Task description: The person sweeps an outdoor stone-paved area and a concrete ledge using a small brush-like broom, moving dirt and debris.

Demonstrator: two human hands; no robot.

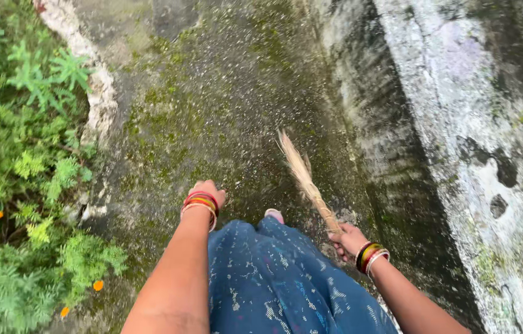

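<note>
My right hand [348, 239] grips the bound handle of a straw broom [305, 179]. The broom's bristles point up and away over the mossy concrete path [212, 105]. My left hand [209, 188] hangs in front of me with its fingers curled under, and nothing shows in it. Both wrists wear coloured bangles. Blue patterned cloth [274, 278] covers my legs, and a toe [274, 214] peeks out below it.
Green plants with orange flowers [14, 185] fill the left side behind a rough stone edge [97, 93]. A weathered, stained low wall [459, 136] runs along the right side of the path.
</note>
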